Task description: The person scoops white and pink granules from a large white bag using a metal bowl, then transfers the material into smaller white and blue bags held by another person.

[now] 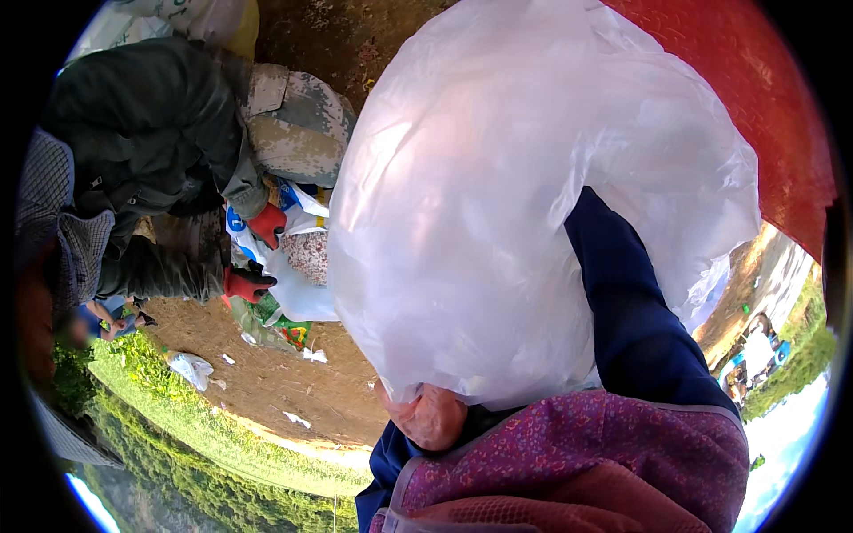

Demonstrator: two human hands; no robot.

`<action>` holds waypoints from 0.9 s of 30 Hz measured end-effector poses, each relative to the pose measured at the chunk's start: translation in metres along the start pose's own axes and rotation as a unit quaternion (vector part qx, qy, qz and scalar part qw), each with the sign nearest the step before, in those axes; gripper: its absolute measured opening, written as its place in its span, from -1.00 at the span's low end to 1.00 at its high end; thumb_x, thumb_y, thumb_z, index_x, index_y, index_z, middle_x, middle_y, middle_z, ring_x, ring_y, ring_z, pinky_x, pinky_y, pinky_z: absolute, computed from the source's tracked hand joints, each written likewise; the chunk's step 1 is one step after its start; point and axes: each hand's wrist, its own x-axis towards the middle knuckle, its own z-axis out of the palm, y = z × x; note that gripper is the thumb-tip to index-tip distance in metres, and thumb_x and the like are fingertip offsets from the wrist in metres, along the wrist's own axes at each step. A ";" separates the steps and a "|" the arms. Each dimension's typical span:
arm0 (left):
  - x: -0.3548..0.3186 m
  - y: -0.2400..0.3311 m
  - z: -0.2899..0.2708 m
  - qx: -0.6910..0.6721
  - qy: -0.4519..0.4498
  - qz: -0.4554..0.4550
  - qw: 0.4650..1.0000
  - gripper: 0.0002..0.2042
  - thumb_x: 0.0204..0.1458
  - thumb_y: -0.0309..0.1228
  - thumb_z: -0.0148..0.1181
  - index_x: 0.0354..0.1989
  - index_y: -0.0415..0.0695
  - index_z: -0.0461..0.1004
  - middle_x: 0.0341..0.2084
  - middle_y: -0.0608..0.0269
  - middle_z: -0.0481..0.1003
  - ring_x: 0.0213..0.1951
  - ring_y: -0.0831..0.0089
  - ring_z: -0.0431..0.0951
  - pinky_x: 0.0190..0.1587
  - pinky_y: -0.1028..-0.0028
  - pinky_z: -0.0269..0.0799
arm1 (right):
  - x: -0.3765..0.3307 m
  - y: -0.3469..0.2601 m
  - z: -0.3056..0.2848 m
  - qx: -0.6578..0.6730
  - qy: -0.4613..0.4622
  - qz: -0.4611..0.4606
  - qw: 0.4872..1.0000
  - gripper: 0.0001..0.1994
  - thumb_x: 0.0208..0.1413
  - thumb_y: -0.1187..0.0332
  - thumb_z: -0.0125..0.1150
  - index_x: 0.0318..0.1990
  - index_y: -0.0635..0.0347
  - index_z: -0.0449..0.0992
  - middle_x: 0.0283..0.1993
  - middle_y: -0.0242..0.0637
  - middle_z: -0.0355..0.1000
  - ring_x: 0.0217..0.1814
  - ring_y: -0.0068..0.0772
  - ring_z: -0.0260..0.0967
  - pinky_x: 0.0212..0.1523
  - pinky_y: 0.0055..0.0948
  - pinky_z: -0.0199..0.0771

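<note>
A big, bulging translucent white plastic bag (533, 195) fills the middle of the view, pressed close against my chest. My left hand (433, 417) is closed on the bag's lower edge, fingers bunched into the plastic. My right arm, in a dark blue sleeve (631, 311), reaches up along the bag's right side. The right hand itself is hidden behind the plastic. A purple patterned vest (604, 462) covers my front below the bag.
At the left a person in a dark jacket and camouflage sleeve bends over a white sack (298, 266), wearing red gloves (244, 284). There is bare brown dirt (267, 373) with scraps of litter, green plants (178, 453) along its edge, and a red metal surface (755, 89) at upper right.
</note>
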 end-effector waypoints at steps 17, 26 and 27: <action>0.008 0.054 0.005 -0.163 -0.080 -0.088 0.979 -0.74 0.05 -0.41 0.19 -0.15 -0.34 0.45 -0.28 0.21 0.49 -0.25 0.51 0.43 -0.18 0.54 0.31 | -0.059 -0.014 0.006 0.461 -0.291 0.145 0.826 -0.59 0.12 0.22 0.13 0.07 0.20 0.32 -0.01 -0.19 0.42 -0.04 -0.27 0.42 -0.12 -0.16 0.50; -0.002 0.041 -0.003 -0.193 -0.137 -0.055 0.970 -0.66 0.06 -0.39 0.22 -0.05 -0.34 0.40 -0.18 0.22 0.47 -0.18 0.53 0.43 -0.08 0.52 0.32 | -0.130 -0.043 -0.030 0.527 -0.200 0.061 0.823 -0.52 0.18 0.21 0.02 0.22 0.16 0.19 0.19 -0.20 0.27 0.21 -0.21 0.24 0.21 -0.13 0.23; -0.003 0.042 -0.004 -0.186 -0.148 -0.053 0.970 -0.65 0.06 -0.39 0.21 -0.03 -0.34 0.39 -0.16 0.20 0.47 -0.17 0.51 0.44 -0.06 0.50 0.32 | -0.140 -0.043 -0.037 0.520 -0.197 0.054 0.830 -0.52 0.18 0.21 0.02 0.22 0.16 0.19 0.19 -0.20 0.27 0.21 -0.21 0.24 0.21 -0.13 0.23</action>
